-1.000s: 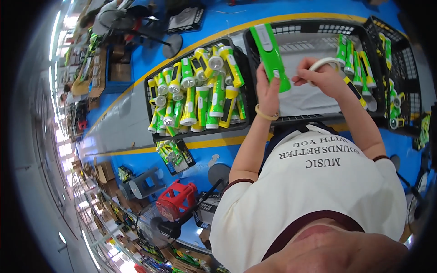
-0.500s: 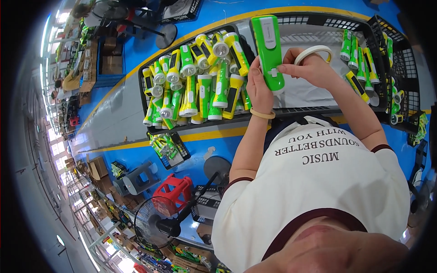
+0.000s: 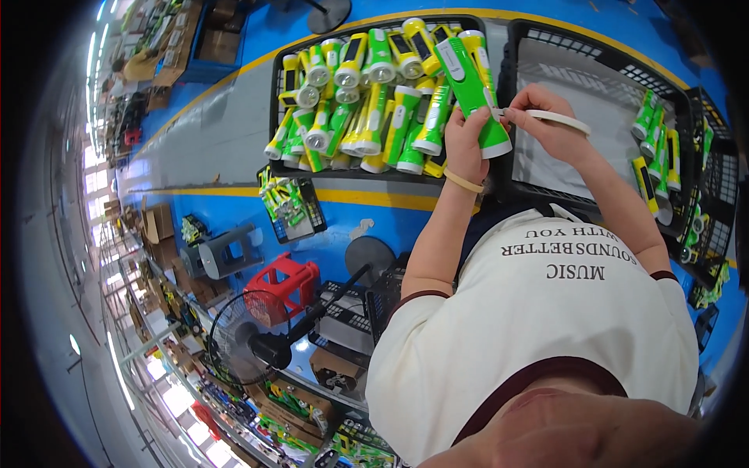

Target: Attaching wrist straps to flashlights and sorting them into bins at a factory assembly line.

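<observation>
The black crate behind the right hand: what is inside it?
Inside the black crate, a whitish sheet lines the bottom, with several green and yellow flashlights at the right end. The right hand and white ring cover part of it; anything under the sheet is hidden.

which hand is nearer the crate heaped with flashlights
Left: the left hand is at the right end of the heaped crate, the right hand farther right, over the other crate.

The left hand [image 3: 466, 152] and green flashlight [image 3: 466, 82] cover some of the black basket's [image 3: 276, 97] near right corner. Top flashlights [image 3: 380, 54] hide lower ones. The right hand [image 3: 552, 129] hides part of the white ring [image 3: 558, 119]; the white bit [image 3: 498, 113] by its fingertips [image 3: 510, 116] is too small to tell.
</observation>
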{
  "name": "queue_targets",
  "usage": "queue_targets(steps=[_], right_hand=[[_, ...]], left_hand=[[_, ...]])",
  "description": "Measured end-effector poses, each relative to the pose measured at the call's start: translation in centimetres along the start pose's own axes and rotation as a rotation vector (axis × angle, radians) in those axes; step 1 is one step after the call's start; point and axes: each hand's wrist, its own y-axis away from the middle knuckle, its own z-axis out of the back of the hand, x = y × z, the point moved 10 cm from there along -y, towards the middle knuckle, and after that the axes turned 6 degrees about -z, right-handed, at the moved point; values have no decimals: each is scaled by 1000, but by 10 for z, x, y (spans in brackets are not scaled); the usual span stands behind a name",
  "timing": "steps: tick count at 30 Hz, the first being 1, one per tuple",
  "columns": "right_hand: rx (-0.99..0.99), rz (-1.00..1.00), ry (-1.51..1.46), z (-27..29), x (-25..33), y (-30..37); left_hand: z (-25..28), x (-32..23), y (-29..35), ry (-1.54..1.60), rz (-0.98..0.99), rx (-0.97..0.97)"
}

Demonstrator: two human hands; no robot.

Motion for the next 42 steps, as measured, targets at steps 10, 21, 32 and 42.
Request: queue_targets(steps=[10, 21, 32, 42], right_hand=[[-315, -280, 16, 129, -111, 37], [-702, -864, -306, 337, -306, 251], [0, -1132, 457, 289, -379, 226], [94, -401, -1103, 178, -126, 138]], left_hand=[[221, -208, -36, -2036, -33, -541], [142, -209, -32, -2371, -909, -823], [-91, 143, 1, -1416, -508, 697], [-146, 212, 48, -437, 255, 696]])
